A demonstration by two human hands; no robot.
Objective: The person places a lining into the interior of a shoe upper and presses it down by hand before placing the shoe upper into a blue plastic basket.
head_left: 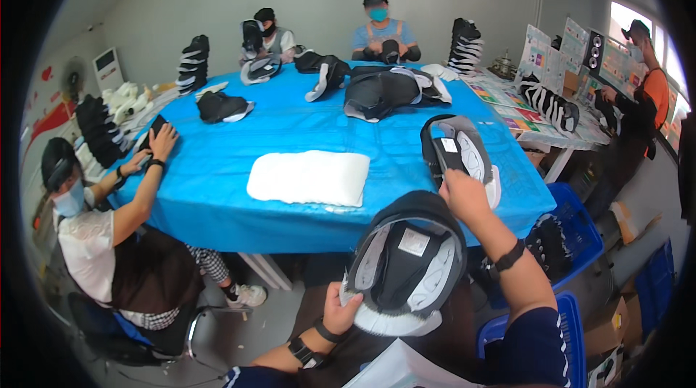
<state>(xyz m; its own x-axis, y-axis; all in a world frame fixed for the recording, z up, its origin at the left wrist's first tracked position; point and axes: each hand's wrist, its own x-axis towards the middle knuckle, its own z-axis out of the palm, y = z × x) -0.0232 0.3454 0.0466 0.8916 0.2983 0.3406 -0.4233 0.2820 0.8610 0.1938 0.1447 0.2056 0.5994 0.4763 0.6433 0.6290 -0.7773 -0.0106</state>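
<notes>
Blue-covered worktable, shoe uppers scattered, seated workers around it.
Left hand grips the near black-and-white shoe upper from below; right hand pinches a second upper, lying just beyond, long axis pointing away.

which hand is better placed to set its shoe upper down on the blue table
Right, probably: the right hand already holds its black-and-grey shoe upper over the blue-covered table; the left hand holds the other upper below the edge.

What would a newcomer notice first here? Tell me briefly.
The bright blue table fills the middle, with a white foam pad lying near its front edge. In the foreground the left hand holds a black-and-white shoe upper, while the right hand grips another upper at the table's right edge.
</notes>
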